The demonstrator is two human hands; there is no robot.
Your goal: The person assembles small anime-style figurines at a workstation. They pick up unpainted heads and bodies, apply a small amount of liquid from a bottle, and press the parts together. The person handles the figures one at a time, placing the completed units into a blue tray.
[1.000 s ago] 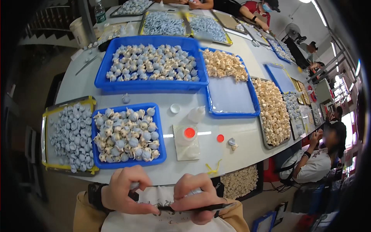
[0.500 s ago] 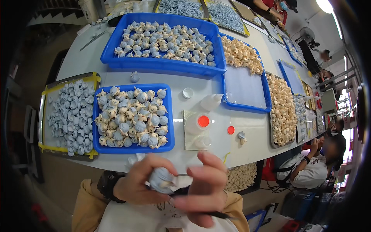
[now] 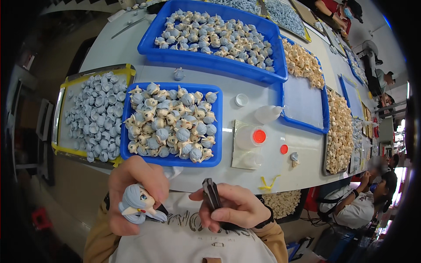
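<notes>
My left hand point(image 3: 139, 188) is closed around a small doll head point(image 3: 138, 204) with pale blue hair, a painted face and a pointed ear. The face is turned toward my right side. My right hand point(image 3: 237, 204) grips a slim black tool point(image 3: 212, 193), its flat end pointing up and away; its exact kind is unclear. Both hands are apart in front of my apron. Just beyond them stands a blue tray point(image 3: 220, 131) heaped with similar heads.
Left of it, a yellow-taped tray point(image 3: 57, 125) holds pale blue hair shells. A larger blue bin point(image 3: 210, 66) of heads lies behind. A red-lidded jar point(image 3: 251, 136), a squeeze bottle point(image 3: 267, 114) and a small cup point(image 3: 241, 100) stand right of centre. Other people work at the right.
My hands have moved apart, and the doll head is turned so its face shows. The black tool now points upward in my right hand. The whole view has shifted, moving the table rightward.
</notes>
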